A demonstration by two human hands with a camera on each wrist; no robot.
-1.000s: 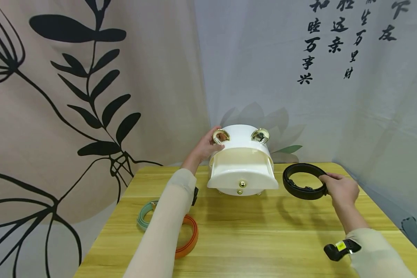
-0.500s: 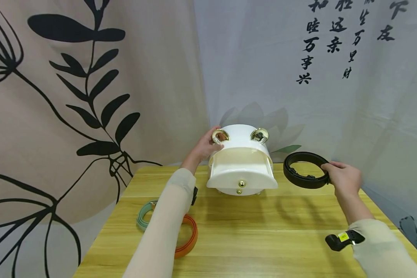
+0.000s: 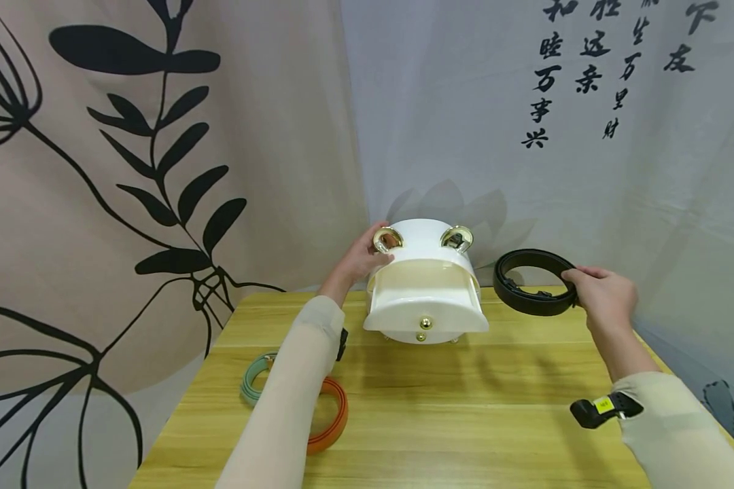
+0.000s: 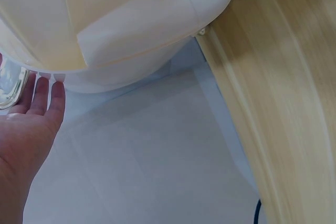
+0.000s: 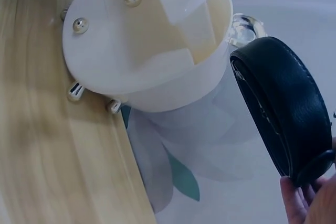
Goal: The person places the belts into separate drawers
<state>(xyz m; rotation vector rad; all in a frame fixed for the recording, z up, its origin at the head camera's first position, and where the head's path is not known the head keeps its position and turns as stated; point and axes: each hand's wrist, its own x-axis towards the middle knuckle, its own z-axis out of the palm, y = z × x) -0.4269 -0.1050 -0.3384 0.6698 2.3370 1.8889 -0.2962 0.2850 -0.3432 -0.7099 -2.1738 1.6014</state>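
A white storage box (image 3: pixel 425 238) with gold ring ears and small gold feet stands near the back of the table. Its upper drawer (image 3: pixel 397 318) is pulled out, with a gold knob on the front. My left hand (image 3: pixel 362 257) holds the box's left side beside one ear, thumb at the front edge and fingers reaching behind. To the right of the box, a coiled black belt (image 3: pixel 533 303) is held up above the table. My right hand (image 3: pixel 607 297) pinches the coil at its right edge. The right wrist view shows the belt (image 5: pixel 290 95) close beside the box's ear.
On the wooden table (image 3: pixel 440 428), a coiled green belt (image 3: pixel 250 380) and a coiled orange belt (image 3: pixel 340 415) lie at the left, partly hidden by my left sleeve (image 3: pixel 287 401). A printed curtain (image 3: pixel 465 122) hangs right behind the table.
My right hand has lifted the black belt higher, away from me, and lately moved it slightly left towards the box. The left hand and box have stayed in place.
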